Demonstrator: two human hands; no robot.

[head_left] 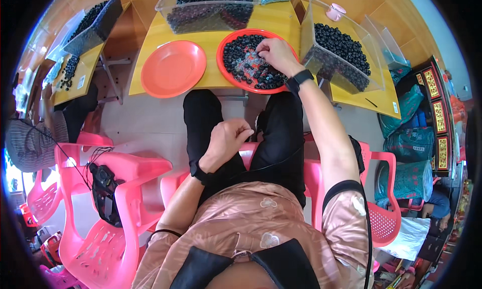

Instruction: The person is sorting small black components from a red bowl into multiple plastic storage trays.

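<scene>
My right hand (275, 54) reaches over a round orange-red plate (219, 59), its fingers pinched together among the small parts there. Small black ring-like pieces (236, 47) lie around the plate, with small clear pieces (246, 65) heaped in the middle. Whatever those fingertips hold is too small to make out. Above my lap, my left hand (228, 142) is closed with the thumb against the curled fingers; its contents, if any, are hidden. A second orange-red plate (173, 68), with nothing on it, sits left of the filled one on the yellow table (211, 83).
Clear bins of black pieces stand behind the plates (208, 19), at right (341, 53) and at far left (93, 28). A pink cup (335, 12) is by the right bin. Pink chairs (100, 239) flank me. Another person (37, 143) sits at left; green sacks (409, 143) line the right.
</scene>
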